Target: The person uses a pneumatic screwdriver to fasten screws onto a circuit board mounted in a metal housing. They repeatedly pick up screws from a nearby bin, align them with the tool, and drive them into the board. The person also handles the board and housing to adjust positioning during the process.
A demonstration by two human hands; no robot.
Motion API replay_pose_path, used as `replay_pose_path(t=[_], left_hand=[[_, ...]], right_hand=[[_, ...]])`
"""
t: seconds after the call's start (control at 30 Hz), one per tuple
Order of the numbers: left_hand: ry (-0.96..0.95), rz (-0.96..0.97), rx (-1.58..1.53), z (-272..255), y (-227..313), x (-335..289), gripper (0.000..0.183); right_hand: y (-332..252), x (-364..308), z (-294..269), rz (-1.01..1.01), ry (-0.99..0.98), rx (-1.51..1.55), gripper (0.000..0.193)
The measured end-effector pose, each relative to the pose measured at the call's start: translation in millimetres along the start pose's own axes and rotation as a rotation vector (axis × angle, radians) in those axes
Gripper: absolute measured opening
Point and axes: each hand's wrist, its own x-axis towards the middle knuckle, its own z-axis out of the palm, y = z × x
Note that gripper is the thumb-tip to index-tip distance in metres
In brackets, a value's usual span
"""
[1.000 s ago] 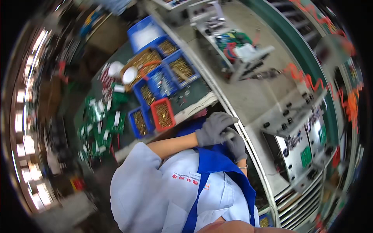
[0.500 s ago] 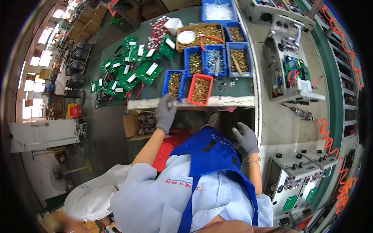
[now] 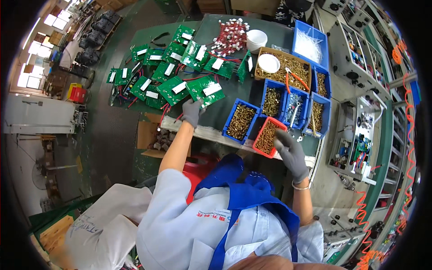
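Observation:
My left hand (image 3: 192, 113), in a grey glove, is at the table's front edge with its fingers closed on the near edge of a green circuit board (image 3: 198, 91). That board has a white block on top and lies at the front of a group of similar boards (image 3: 168, 69). My right hand (image 3: 293, 155), also gloved, hovers by the right side of a red bin (image 3: 266, 139) of small brass-coloured parts. Its fingers are apart and I see nothing in them. A blue bin (image 3: 241, 120) of brass-coloured parts stands left of the red one.
More blue bins (image 3: 273, 100) and a cardboard tray (image 3: 288, 67) with orange-handled pliers (image 3: 297, 80) stand behind. Further back are a white tub (image 3: 257, 39) and red wires with white connectors (image 3: 231, 36). Metal-cased units (image 3: 355, 135) line the right. A person in a pale shirt (image 3: 101, 229) is at lower left.
My view has turned, shifting the table contents rightward. My left hand has gone from the blue bin's front to the circuit board. My right hand has risen from beside my lap to the red bin.

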Motion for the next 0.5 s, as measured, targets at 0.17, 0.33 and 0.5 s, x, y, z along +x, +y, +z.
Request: replay_pose_path(t=[0.17, 0.33, 0.5], left_hand=[[-0.304, 0.291, 0.285, -27.1, 50.4, -104.5, 0.024], [-0.78, 0.374, 0.413, -16.8, 83.1, -123.9, 0.034], [-0.91, 0.392, 0.33, 3.6, 103.4, -118.9, 0.041]], right_hand=[[-49.7, 89.6, 11.4, 0.101, -0.3, 0.299, 0.048], [-56.3, 145.7, 58.8, 0.198, -0.793, 0.517, 0.05], [-60.8, 149.7, 67.3, 0.144, -0.788, 0.467, 0.05]])
